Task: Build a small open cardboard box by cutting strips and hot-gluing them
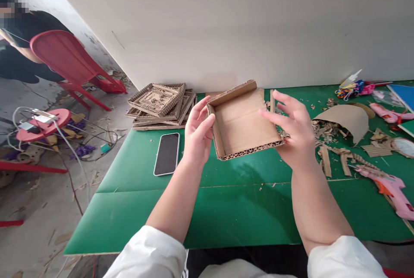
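Observation:
A shallow brown cardboard tray (244, 116) is raised above the green table, its inside facing me. Low walls stand along its left, far and near sides; the right side shows no wall. My left hand (199, 133) is closed on the left wall, thumb over the rim. At the open right side is my right hand (293, 129), its fingers curled around a narrow cardboard strip (272, 100). The strip's lower end is hidden behind the fingers. The near right corner of the tray rests against the base of this hand.
Left of my hands lie a phone (167, 154) and stacked corrugated cardboard frames (161, 103). At right are cardboard scraps (325, 161), a curved cardboard piece (346, 120) and a pink glue gun (391, 189). A person sits on a red chair (63, 55) beyond the table's left side.

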{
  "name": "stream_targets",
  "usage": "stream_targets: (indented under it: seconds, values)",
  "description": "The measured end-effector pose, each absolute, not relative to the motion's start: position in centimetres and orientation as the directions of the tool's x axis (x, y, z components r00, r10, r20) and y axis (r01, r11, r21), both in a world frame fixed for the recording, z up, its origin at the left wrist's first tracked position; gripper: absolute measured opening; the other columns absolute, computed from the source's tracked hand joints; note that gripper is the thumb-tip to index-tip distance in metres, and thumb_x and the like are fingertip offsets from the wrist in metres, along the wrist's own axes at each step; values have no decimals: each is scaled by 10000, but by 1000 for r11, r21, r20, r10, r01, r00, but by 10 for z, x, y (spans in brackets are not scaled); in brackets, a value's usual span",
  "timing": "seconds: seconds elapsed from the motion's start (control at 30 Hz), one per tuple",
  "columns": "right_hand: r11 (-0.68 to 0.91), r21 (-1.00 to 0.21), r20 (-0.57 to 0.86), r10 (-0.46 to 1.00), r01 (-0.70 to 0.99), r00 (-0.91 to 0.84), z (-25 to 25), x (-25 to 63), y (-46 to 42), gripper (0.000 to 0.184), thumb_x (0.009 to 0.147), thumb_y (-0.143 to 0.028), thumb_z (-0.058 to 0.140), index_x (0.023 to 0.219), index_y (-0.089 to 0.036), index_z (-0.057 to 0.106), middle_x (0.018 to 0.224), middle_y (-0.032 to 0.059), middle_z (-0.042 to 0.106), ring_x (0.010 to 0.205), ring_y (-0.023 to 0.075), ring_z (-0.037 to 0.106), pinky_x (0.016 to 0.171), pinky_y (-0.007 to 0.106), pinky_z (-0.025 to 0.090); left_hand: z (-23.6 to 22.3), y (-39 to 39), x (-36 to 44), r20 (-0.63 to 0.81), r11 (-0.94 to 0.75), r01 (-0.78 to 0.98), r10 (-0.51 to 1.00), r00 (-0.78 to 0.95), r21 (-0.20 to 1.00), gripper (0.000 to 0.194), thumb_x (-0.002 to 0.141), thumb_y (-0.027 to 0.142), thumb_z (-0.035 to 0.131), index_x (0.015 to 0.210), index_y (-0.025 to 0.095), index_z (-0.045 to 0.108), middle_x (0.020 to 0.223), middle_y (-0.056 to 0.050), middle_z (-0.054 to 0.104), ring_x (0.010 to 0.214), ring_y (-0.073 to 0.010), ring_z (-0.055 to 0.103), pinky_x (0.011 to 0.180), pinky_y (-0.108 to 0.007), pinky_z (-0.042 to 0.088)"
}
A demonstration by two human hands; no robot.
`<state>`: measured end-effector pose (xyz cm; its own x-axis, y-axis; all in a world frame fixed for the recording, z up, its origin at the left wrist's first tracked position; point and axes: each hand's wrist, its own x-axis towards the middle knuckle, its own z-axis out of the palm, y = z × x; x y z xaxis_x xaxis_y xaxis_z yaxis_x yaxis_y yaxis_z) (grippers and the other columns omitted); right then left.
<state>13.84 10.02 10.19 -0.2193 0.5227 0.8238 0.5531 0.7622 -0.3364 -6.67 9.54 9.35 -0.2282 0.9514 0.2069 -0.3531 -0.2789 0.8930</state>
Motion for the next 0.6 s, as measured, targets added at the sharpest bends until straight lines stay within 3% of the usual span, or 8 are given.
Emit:
stream_targets:
  seconds: [0.1, 0.23, 0.33, 0.47, 0.6]
  values:
    - [709, -546, 795, 606, 447, 10, 102, 136, 101, 292, 887, -309, 551, 1166, -361, 622, 1250, 28, 590, 1122, 233, 595, 915, 433, 543, 95, 94, -67, 228, -304, -304, 938, -261, 903, 464, 715, 402, 755, 1154, 326, 626, 1112, -36, 606, 951, -194, 618, 704, -243, 516]
    - [557, -820, 572, 793, 133, 208, 100, 134, 106, 333, 924, -459, 440, 1198, -318, 564, 1069, 51, 672, 924, 185, 660, 734, 343, 579, 93, 93, -64, 316, -416, -259, 881, -353, 872, 476, 674, 381, 801, 1109, 331, 613, 1236, -26, 532, 976, -173, 599, 675, -207, 499]
    - [459, -887, 461, 880, 48, 110, 92, 132, 112, 503, 878, -546, 478, 1336, -352, 404, 1172, 63, 639, 1010, 188, 641, 697, 300, 574, 91, 91, -58, 387, -504, -196, 815, -432, 841, 468, 685, 362, 802, 1092, 334, 574, 1267, -11, 494, 993, -152, 600, 705, -195, 493]
    - [405, -914, 406, 913, 35, 39, 78, 127, 121, 769, 815, -513, 599, 1446, -409, 172, 1366, 72, 519, 1150, 209, 585, 713, 298, 573, 88, 87, -47, 452, -561, -126, 762, -464, 818, 497, 684, 386, 803, 1081, 328, 510, 1316, -15, 466, 1042, -161, 595, 740, -203, 492]
    - [330, -944, 331, 943, 19, 25, 74, 121, 123, 744, 829, -517, 563, 1460, -374, 195, 1301, 71, 577, 1100, 237, 620, 708, 338, 579, 84, 86, -42, 505, -589, -115, 764, -402, 800, 450, 709, 351, 790, 1052, 314, 501, 1318, -25, 490, 1033, -159, 598, 735, -208, 482]
